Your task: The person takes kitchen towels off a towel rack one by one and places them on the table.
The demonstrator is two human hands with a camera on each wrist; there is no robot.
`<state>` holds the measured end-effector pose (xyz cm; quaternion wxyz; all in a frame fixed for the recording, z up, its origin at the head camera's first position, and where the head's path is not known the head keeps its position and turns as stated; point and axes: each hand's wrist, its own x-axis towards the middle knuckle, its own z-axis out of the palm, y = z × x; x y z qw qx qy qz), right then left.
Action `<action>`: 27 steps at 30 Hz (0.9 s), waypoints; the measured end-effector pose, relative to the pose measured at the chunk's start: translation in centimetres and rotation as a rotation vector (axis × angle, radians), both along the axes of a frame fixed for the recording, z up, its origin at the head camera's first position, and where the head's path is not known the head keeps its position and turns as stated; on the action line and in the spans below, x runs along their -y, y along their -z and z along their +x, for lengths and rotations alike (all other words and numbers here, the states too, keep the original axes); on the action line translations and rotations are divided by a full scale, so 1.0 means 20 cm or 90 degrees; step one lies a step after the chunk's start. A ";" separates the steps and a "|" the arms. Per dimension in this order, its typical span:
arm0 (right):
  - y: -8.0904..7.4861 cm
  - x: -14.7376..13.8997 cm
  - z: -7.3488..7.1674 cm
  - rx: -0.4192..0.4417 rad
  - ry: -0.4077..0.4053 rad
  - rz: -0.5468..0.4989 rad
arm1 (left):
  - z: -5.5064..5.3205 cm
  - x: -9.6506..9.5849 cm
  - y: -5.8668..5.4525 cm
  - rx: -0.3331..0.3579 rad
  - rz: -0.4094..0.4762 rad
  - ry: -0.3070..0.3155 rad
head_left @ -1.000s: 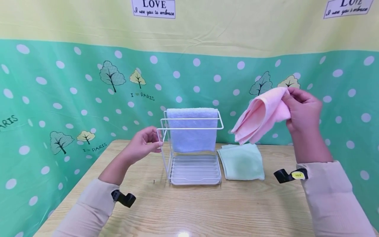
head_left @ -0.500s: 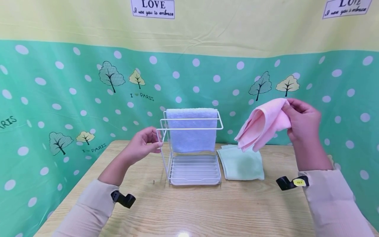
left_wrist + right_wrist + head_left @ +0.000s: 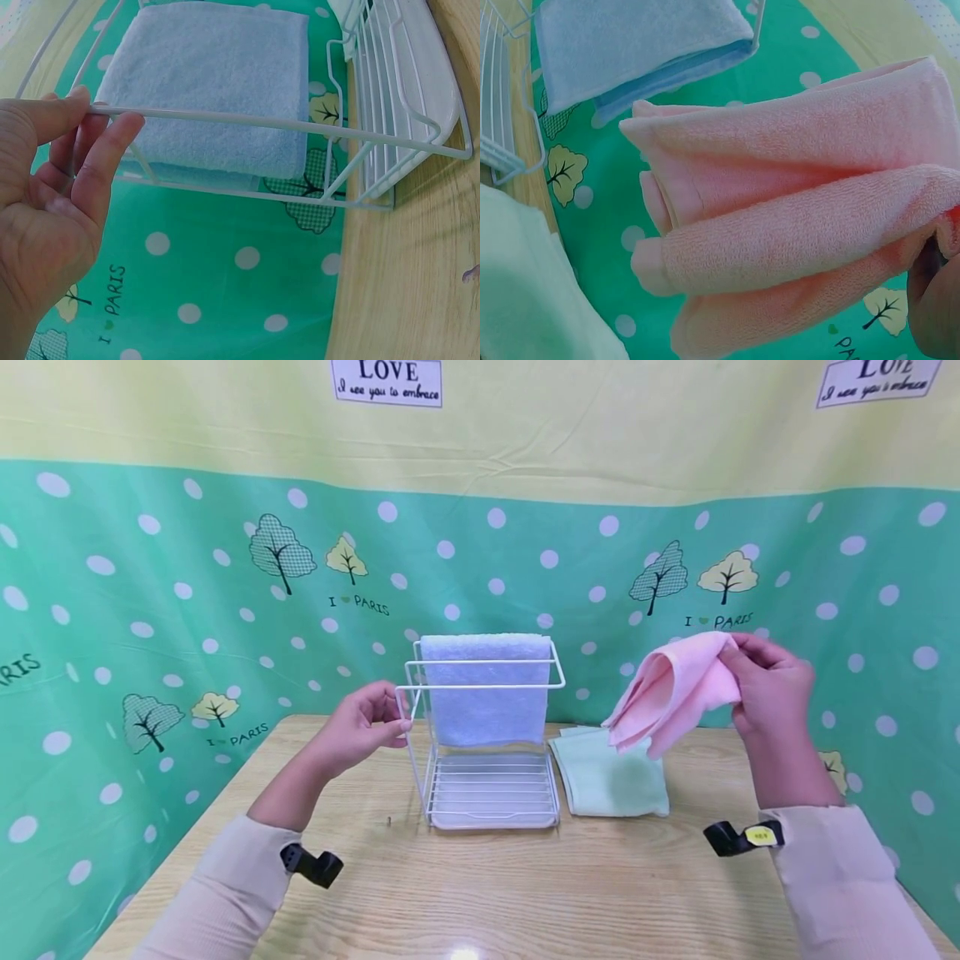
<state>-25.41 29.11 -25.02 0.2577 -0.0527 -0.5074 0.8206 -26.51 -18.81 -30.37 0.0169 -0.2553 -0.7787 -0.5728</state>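
My left hand (image 3: 367, 720) pinches the left front upright of a white wire rack (image 3: 480, 687) between thumb and fingers; the left wrist view shows the thumb and a fingertip on the wire. Over the rack's rear top bar hangs a folded blue towel (image 3: 487, 702). To the right, my right hand (image 3: 772, 687) pinches a pink towel (image 3: 675, 689) by its upper corner, in the air. Its loose folds droop to the lower left, and the lower tip overlaps a folded light green towel (image 3: 615, 781) in the head view. That green towel lies flat beside the rack.
A white drip tray (image 3: 495, 818) forms the rack's base on the wooden table (image 3: 480, 893). A tiny dark object (image 3: 388, 821) lies left of the rack. Behind the table hangs a green and yellow curtain (image 3: 495, 560) with dots and trees.
My right hand has lowered the pink towel toward the green towel and shifted slightly right. The left hand, the rack and the blue towel have stayed in place.
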 end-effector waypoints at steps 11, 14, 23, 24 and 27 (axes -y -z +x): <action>0.10 -0.06 -0.01 0.079 0.031 0.001 | 0.00 0.00 0.00 -0.004 0.003 0.007; 0.13 -0.06 -0.02 0.091 0.041 -0.003 | 0.00 0.00 -0.01 -0.003 0.004 0.010; 0.24 -0.04 -0.06 0.121 0.021 -0.043 | 0.00 0.00 -0.01 -0.005 0.000 0.009; 0.25 -0.04 -0.07 0.125 0.019 -0.049 | 0.00 0.00 -0.01 -0.006 0.000 0.009; 0.27 -0.04 -0.08 0.128 0.011 -0.080 | 0.00 0.00 0.00 -0.006 0.000 0.008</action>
